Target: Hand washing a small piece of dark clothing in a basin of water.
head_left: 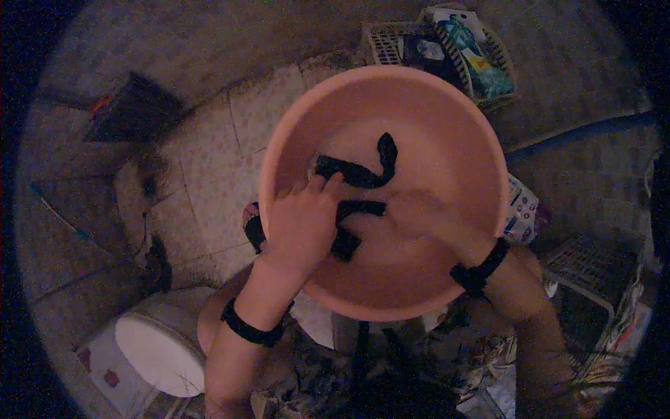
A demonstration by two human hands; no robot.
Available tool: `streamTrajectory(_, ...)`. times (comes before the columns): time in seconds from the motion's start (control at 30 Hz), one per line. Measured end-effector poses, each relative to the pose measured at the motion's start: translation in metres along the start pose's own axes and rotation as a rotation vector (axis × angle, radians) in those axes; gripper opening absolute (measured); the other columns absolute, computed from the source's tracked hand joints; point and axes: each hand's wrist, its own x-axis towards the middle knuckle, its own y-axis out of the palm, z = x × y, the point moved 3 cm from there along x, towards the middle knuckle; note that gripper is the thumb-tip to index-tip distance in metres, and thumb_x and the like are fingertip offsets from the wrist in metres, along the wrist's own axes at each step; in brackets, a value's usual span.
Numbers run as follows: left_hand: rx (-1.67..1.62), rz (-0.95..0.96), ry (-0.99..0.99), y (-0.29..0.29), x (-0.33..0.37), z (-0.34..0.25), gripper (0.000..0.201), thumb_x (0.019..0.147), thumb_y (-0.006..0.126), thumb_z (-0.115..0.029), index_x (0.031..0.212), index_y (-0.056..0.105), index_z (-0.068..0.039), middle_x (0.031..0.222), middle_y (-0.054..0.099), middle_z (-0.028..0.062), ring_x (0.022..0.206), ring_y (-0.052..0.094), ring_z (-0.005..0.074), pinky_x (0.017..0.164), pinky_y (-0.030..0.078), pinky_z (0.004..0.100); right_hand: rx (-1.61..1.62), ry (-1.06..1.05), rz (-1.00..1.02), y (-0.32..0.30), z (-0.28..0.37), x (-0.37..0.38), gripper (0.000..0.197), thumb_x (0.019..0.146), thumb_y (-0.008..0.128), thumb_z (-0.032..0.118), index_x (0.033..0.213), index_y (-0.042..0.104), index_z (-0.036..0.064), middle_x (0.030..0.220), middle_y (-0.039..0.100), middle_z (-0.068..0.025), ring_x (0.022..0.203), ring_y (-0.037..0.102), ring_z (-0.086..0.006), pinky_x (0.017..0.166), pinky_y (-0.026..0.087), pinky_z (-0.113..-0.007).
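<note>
Nearest, two forearms come in from the lower edge, a black band on the left wrist and another band on the right. The left hand reaches over the basin's near left rim, its fingers bent down onto black cloth; its back hides whether they close around it. The right hand is inside the basin, fingers at the end of a straight black strip; blur leaves their opening and grip unclear.

The cloth lies within the peach basin, with a curled length beyond the left fingers and a dark end below. Whether these are one piece cannot be told. It looks soft, limp and light, hardly fragile; if wet, it would probably be heavier and slippery. A bunched fold should give a surer hold than a loose tip, one hand at each end of a stretch.

Farther out, a white package lies right of the basin, tiled floor left, and beyond the far rim a basket and colourful packs.
</note>
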Motion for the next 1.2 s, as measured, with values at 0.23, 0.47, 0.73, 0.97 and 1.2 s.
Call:
streamTrajectory(0.23,-0.008,0.03,-0.016,0.003,0.006,-0.003,0.041,0.087,0.052,-0.012,0.127,0.058,-0.009,0.103,0.066,0.0162,0.089,0.067,0.033,0.075,0.055,0.044,-0.235,0.094,-0.154,-0.043,-0.04,-0.018,0.015,0.078,0.062,0.012,0.085,0.071,0.0022,0.113,0.062,-0.0192,0.107,0.06,-0.0346,0.092,0.049,-0.045)
streamTrajectory(0.47,-0.021,-0.027,0.006,-0.028,-0.002,-0.008,0.04,0.082,0.055,-0.01,0.122,0.061,-0.008,0.096,0.067,0.0114,0.092,0.067,0.0293,0.077,0.055,0.0399,-0.466,-0.025,-0.346,-0.058,-0.031,-0.015,0.017,0.083,0.063,0.018,0.088,0.073,0.0047,0.153,0.032,-0.0148,0.141,0.029,-0.0344,0.111,0.033,-0.043)
streamTrajectory(0.73,0.057,-0.06,0.048,-0.016,-0.007,-0.004,0.034,0.084,0.055,-0.013,0.117,0.062,-0.01,0.09,0.066,0.0078,0.087,0.068,0.0264,0.072,0.056,0.0393,-0.32,-0.069,-0.285,-0.008,-0.012,0.021,0.026,0.084,0.062,0.029,0.085,0.075,0.0064,0.153,0.033,-0.0126,0.145,0.016,-0.0371,0.118,0.01,-0.054)
streamTrajectory(0.97,0.012,-0.072,0.118,-0.011,0.022,-0.006,0.033,0.085,0.055,-0.014,0.117,0.061,-0.008,0.092,0.066,0.0077,0.086,0.068,0.0248,0.071,0.056,0.0382,-0.302,-0.043,-0.196,-0.006,-0.028,0.023,0.03,0.09,0.057,0.03,0.086,0.074,0.0059,0.145,0.042,-0.0135,0.143,0.019,-0.0384,0.118,0.009,-0.056)
streamTrajectory(1.2,0.105,0.114,0.073,-0.006,0.027,-0.002,0.041,0.086,0.059,-0.021,0.123,0.057,-0.004,0.104,0.065,0.0113,0.093,0.067,0.0278,0.072,0.056,0.0399,-0.134,-0.127,-0.301,-0.036,-0.009,0.028,0.029,0.092,0.055,0.03,0.094,0.073,0.0066,0.121,0.062,-0.0139,0.119,0.054,-0.0334,0.109,0.033,-0.049)
